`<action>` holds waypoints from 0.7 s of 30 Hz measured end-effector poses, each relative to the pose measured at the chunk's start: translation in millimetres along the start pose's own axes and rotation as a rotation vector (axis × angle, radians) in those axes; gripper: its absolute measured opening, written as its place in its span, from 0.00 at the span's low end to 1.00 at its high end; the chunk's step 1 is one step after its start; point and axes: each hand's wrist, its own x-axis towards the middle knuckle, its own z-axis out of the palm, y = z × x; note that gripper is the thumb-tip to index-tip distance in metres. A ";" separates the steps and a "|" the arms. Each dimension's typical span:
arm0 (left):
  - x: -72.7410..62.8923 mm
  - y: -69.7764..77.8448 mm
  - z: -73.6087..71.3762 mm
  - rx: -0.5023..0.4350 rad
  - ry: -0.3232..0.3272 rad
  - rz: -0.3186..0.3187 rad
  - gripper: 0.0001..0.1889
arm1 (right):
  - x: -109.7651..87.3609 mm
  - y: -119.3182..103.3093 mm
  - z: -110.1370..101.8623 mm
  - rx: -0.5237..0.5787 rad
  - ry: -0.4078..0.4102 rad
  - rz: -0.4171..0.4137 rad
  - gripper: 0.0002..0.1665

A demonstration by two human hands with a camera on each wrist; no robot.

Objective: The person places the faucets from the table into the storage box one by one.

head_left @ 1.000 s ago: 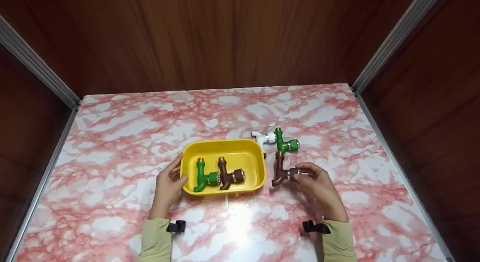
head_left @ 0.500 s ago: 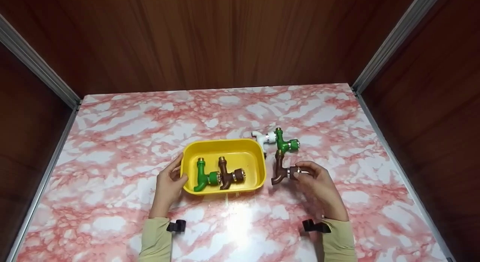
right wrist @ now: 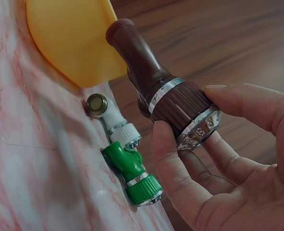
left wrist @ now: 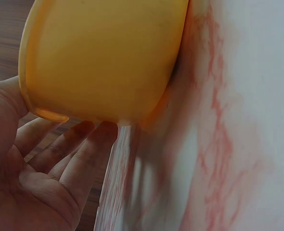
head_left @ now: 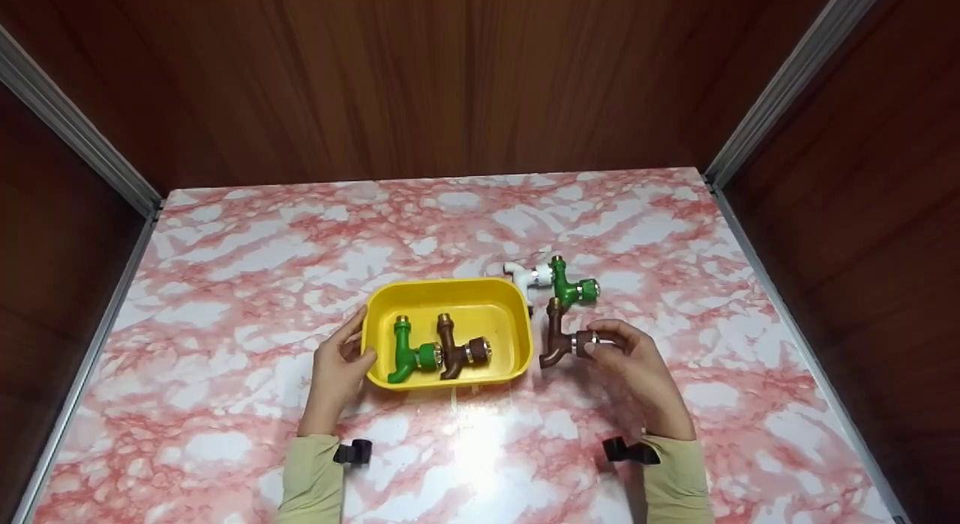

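Note:
My right hand pinches a brown tap by its ribbed knob, between thumb and fingers. In the right wrist view this brown tap is held off the table, beside the yellow tub. My left hand holds the left end of the yellow tub, thumb at the rim and fingertips against the outer wall. Inside the tub lie a green tap and another brown tap, side by side. Beyond the held tap, a white tap and a second green tap lie on the table.
The table has a red and white marbled top. A brown wood-grain panel stands behind it, with further dark panels and metal strips at both sides. The white tap lies close against the tub's back right corner.
The brown tap in my right hand has shifted slightly up and to the left in the head view, toward the tub. My left hand and the tub have stayed in place.

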 end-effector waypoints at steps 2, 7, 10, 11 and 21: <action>0.2 -0.2 -0.4 0.000 -0.006 0.000 0.35 | 0.7 -0.7 1.2 0.000 -0.010 -0.007 0.20; -4.4 21.7 0.6 -0.009 -0.032 -0.020 0.34 | 1.4 -2.9 5.3 0.043 -0.040 -0.005 0.21; -7.0 31.4 1.4 -0.003 -0.035 -0.025 0.34 | 1.9 -3.4 7.2 0.067 -0.045 0.002 0.21; -7.2 31.7 1.5 0.001 -0.033 -0.024 0.34 | 2.2 -3.4 7.6 0.072 -0.046 0.001 0.22; -8.2 32.0 1.1 0.015 -0.035 -0.025 0.33 | 2.3 -6.9 6.4 0.078 -0.052 -0.015 0.21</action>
